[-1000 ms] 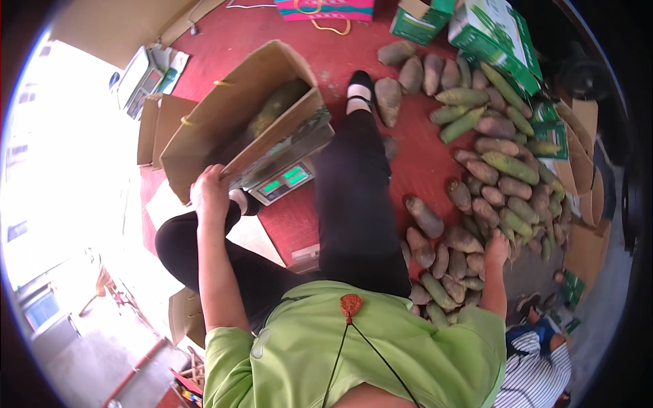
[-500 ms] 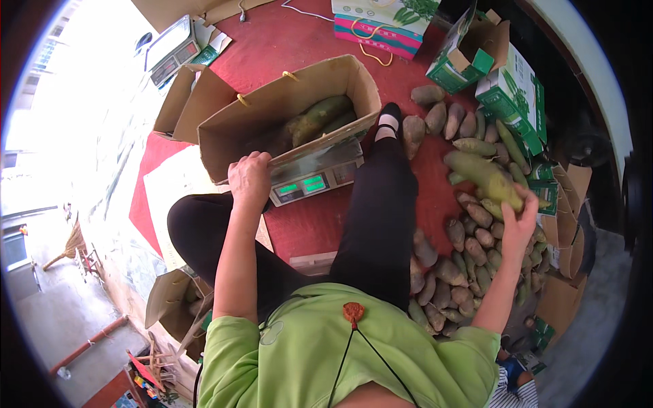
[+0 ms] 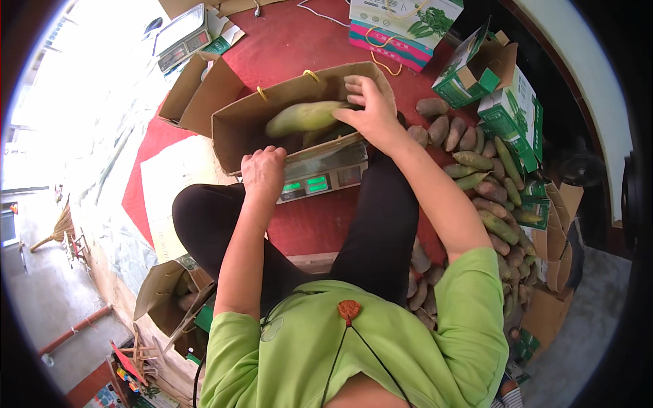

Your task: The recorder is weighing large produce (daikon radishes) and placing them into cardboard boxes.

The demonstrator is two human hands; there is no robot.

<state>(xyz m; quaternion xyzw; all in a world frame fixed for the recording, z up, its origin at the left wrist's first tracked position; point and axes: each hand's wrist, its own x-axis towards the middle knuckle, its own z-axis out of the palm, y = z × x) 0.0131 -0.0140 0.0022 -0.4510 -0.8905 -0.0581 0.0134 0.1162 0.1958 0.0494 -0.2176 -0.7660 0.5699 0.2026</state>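
Observation:
My left hand [image 3: 264,173] is closed over the near edge of an open cardboard carton [image 3: 238,112] with yellow rope handles. The carton rests on a digital scale [image 3: 326,182] with lit green numbers. Inside the carton, a long pale-green radish [image 3: 303,118], slightly blurred, lies over darker ones partly hidden beneath it. Over the carton's right end is my right hand [image 3: 371,112], fingers apart and thumb at the radish's end. To my right, many green and brownish radishes [image 3: 474,160] lie piled on the red floor covering.
Green-and-white cartons [image 3: 513,109] stand beyond the pile, and a pink-and-white box [image 3: 398,34] is at the far side. Another open carton [image 3: 204,88] stands left of the scale. A second scale [image 3: 182,37] sits far left. A carton with radishes [image 3: 170,296] is at my lower left.
My right hand has moved left from the pile to the carton, bringing the pale-green radish into it; its fingers have spread. My left hand still grips the carton's edge.

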